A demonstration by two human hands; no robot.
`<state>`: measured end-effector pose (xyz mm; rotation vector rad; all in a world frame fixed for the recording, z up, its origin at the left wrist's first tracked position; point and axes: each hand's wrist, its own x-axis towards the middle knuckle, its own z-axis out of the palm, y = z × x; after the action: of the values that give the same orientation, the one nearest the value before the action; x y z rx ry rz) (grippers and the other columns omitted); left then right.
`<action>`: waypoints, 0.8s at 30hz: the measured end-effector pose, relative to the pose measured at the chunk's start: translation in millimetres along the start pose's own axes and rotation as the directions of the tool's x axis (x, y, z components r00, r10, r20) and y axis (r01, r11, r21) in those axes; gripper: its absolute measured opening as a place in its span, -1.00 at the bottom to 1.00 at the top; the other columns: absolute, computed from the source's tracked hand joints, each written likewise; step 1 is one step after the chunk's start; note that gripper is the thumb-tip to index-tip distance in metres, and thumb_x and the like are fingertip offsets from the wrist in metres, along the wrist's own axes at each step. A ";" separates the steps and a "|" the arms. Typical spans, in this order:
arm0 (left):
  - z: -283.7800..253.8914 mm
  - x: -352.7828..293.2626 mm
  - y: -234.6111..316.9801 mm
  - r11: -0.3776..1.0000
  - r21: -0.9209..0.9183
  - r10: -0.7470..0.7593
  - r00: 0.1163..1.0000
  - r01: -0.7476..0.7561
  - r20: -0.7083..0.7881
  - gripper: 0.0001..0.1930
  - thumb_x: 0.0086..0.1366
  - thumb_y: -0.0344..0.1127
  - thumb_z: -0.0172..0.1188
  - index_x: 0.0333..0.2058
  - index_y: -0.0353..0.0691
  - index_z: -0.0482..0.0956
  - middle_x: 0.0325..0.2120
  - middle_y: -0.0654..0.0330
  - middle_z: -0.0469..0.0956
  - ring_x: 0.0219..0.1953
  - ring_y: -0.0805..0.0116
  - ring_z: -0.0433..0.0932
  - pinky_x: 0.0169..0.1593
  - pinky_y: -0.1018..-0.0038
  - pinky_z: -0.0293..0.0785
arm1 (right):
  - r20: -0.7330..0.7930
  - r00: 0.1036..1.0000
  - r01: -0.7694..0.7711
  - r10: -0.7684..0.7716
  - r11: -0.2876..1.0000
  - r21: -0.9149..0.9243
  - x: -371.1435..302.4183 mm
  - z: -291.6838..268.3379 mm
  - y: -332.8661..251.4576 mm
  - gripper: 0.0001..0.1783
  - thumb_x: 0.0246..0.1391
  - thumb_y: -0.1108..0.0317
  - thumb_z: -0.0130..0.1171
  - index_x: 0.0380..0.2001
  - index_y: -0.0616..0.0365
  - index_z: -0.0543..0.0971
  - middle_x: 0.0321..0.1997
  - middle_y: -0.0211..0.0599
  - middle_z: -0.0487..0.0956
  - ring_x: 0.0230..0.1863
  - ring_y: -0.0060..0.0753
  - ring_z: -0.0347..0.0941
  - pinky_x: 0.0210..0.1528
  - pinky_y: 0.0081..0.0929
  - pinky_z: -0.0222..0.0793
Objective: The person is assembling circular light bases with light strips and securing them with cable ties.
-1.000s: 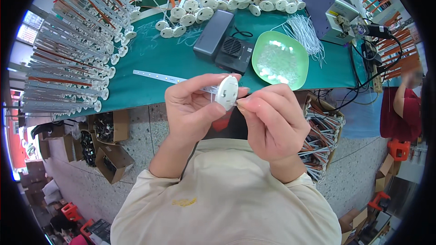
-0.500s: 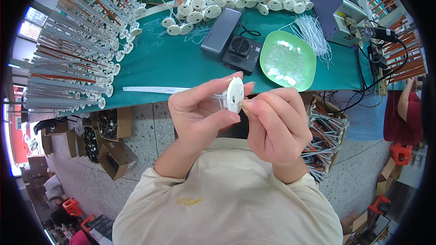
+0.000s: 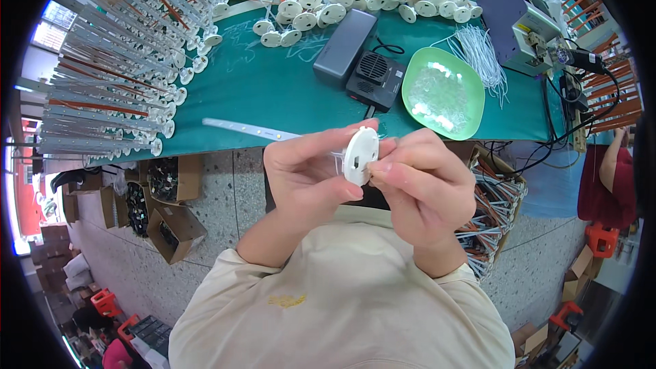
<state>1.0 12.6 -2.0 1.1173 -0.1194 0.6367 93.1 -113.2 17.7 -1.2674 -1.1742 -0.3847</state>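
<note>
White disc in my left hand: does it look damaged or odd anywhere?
Nothing stands out. The white disc in your left hand is tilted nearly on edge, and its visible rim looks whole; your right hand covers part.

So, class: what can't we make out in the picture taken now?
All in the head view:
What, if anything, the right hand pinches: its own fingertips hide it.
The near end of the pale strip, toward the white disc: covered by the left hand.
Single clear bits in the green bowl: too small, with glare.
The rest of the person in red: cut off by the dark rim.
</note>
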 end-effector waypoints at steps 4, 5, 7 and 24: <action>-4.8 -1.9 -4.1 0.995 -0.094 0.041 0.996 -0.034 0.074 -0.27 -0.12 -0.13 0.56 0.07 -0.16 0.49 0.02 -0.21 0.49 -0.01 -0.12 0.57 0.09 0.00 0.55 | 0.060 0.992 -0.124 0.114 0.972 0.197 5.6 -4.4 -3.5 -0.66 -0.29 0.66 0.44 -0.32 0.25 0.66 -0.35 -0.23 0.62 -0.40 -0.35 0.54 -0.43 -0.55 0.42; -4.9 -1.2 -2.8 0.989 -0.149 0.018 0.996 -0.004 0.091 -0.27 -0.11 -0.13 0.56 0.08 -0.13 0.48 0.04 -0.22 0.48 0.00 -0.14 0.56 0.08 0.00 0.55 | 0.059 0.991 -0.129 0.119 0.970 0.208 7.0 -4.7 -4.6 -0.67 -0.29 0.66 0.44 -0.33 0.25 0.66 -0.35 -0.23 0.62 -0.39 -0.35 0.54 -0.42 -0.54 0.43; -4.4 -1.4 -1.0 0.980 -0.199 -0.006 0.994 0.028 0.110 -0.27 -0.10 -0.12 0.55 0.09 -0.11 0.47 0.06 -0.22 0.46 0.00 -0.16 0.55 0.08 0.00 0.56 | 0.055 0.991 -0.134 0.124 0.966 0.222 7.7 -3.7 -6.1 -0.67 -0.28 0.66 0.44 -0.33 0.25 0.66 -0.35 -0.22 0.62 -0.39 -0.36 0.54 -0.41 -0.54 0.45; 10.8 -0.1 1.6 0.893 -0.449 0.020 0.999 0.001 0.042 -0.35 -0.05 -0.34 0.53 0.03 -0.48 0.50 -0.03 -0.15 0.56 0.00 0.09 0.59 0.09 0.23 0.55 | 0.017 0.997 -0.076 0.074 0.951 0.299 2.6 5.0 -2.8 -0.66 -0.36 0.48 0.51 -0.37 0.06 0.70 -0.32 -0.45 0.61 -0.41 -0.42 0.26 -0.36 -0.54 0.14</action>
<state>2.4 3.7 4.2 0.6811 -0.2973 0.5557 89.6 -108.8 20.6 -1.0443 -1.1375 -0.1390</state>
